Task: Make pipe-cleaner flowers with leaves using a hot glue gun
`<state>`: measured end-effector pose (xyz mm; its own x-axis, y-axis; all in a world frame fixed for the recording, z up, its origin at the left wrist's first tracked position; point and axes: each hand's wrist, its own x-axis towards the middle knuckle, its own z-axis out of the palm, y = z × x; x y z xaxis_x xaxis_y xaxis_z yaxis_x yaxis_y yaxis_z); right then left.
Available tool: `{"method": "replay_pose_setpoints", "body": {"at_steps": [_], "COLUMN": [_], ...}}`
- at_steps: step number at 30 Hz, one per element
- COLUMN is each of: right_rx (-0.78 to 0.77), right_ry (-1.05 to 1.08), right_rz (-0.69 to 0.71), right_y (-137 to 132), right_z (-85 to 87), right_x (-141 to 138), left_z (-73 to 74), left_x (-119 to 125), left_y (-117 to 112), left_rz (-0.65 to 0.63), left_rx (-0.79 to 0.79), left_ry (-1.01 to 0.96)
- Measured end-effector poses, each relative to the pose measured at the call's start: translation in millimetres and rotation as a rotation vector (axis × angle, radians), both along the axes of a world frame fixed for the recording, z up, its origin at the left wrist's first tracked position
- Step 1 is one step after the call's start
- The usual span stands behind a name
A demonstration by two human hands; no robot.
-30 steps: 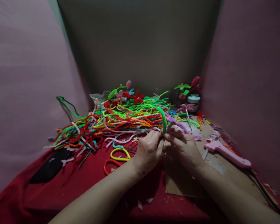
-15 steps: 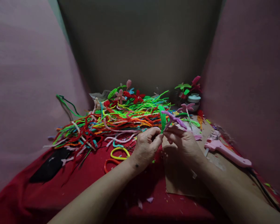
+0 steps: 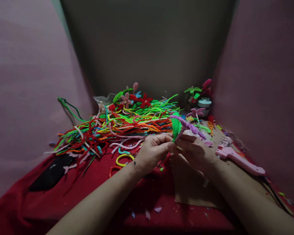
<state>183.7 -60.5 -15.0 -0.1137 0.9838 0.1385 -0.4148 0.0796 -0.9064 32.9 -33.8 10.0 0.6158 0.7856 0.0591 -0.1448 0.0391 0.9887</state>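
Observation:
My left hand (image 3: 156, 151) pinches the base of a green pipe-cleaner leaf (image 3: 176, 125), which stands upright above the fingertips. Close against it, my right hand (image 3: 196, 151) has its fingers closed on the stem of a purple pipe-cleaner flower (image 3: 189, 126). The leaf and the flower stem meet where the fingertips come together, and the exact joint is hidden by the fingers. The flower's petals tilt to the right. Beneath the left wrist lie scissors with one yellow and one red handle loop (image 3: 124, 160).
A heap of coloured pipe cleaners (image 3: 137, 117) spreads behind the hands, with finished flowers (image 3: 145, 101) at its back. On the right, a pink glue gun (image 3: 240, 160) rests on cardboard (image 3: 193, 189). A lidded jar (image 3: 204, 103) stands behind. A black flat object (image 3: 51, 173) lies left on red cloth (image 3: 88, 199).
Both hands have shifted slightly right and down with the leaf and flower. The leaf has turned, showing its broad side more, and the flower tilts further over to the right.

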Motion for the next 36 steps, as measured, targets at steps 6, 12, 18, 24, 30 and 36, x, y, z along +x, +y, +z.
{"method": "replay_pose_setpoints", "body": {"at_steps": [6, 12, 18, 24, 30, 36], "right_rx": [-0.006, 0.034, 0.076, -0.002, 0.095, 0.119], "right_ry": [0.058, 0.068, -0.014, 0.055, -0.072, -0.072], "right_rz": [-0.062, -0.179, -0.276, -0.295, -0.417, -0.358], "right_y": [3, 2, -4, -5, -6, -5], "right_z": [-4.7, -5.4, 3.6, 5.0, 5.2, 5.5], "right_x": [0, -4, -13, -20, -22, -19], "left_z": [-3.5, 2.5, -6.2, -24.2, -28.8, -19.5], "left_x": [0, 4, 8, 12, 9, 8], "left_y": [5, 1, 1, 2, 4, 3], "left_rz": [-0.079, 0.064, 0.161, 0.306, 0.392, 0.3], "left_rx": [-0.019, 0.121, 0.235, 0.45, 0.716, 0.456], "left_ry": [-0.006, 0.098, 0.15, 0.229, 0.243, 0.204]}}
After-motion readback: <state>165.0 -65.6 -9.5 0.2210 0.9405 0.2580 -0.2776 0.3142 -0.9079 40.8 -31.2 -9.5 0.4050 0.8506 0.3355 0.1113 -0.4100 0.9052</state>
